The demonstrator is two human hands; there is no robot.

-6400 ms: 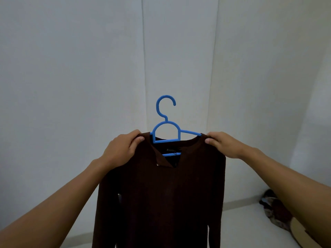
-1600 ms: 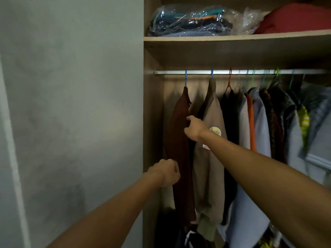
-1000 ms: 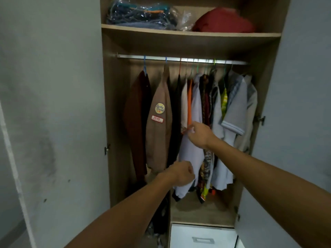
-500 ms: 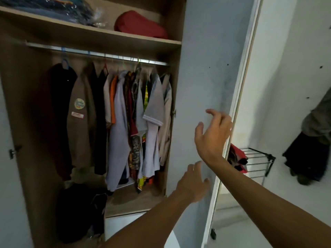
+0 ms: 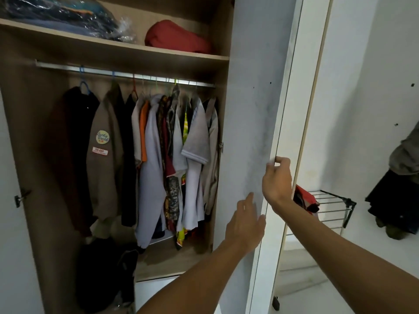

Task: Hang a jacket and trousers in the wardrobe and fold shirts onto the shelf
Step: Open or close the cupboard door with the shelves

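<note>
1. At 9 o'clock in the head view stands the open wardrobe [image 5: 223,91], its left door [image 5: 11,200] reaching the frame's edge.
2. On the shelf [image 5: 113,45] at 11 o'clock lie plastic-wrapped clothes [image 5: 68,17] and, to their right, a red bundle [image 5: 176,38].
3. Below the shelf runs a metal rail [image 5: 124,74]. Leftmost on it hangs a dark brown garment [image 5: 68,150] on a blue hanger [image 5: 84,83] (whether this is the jacket I cannot tell). Just beside it hangs a tan shirt with badges [image 5: 104,159], then a packed row of garments [image 5: 172,159] running to the wardrobe's right wall.
4. On the wardrobe floor at 7 o'clock sits a dark heap [image 5: 102,273], too dim to make out.
5. Near the centre, towards 4 o'clock, the left hand [image 5: 246,225] lies flat against the inner face of the right door [image 5: 251,109], fingers straight and close together, pointing up.
6. Just right and above, at 3 o'clock, the right hand [image 5: 276,180] grips the door's outer edge, fingers curled round it, thumb on the near face.
7. Behind the door at 4 o'clock stands a wire rack [image 5: 328,207] with a red cloth [image 5: 305,200] on it.
8. At the far right edge dark clothing [image 5: 396,196] hangs against the white wall [image 5: 362,87].
</note>
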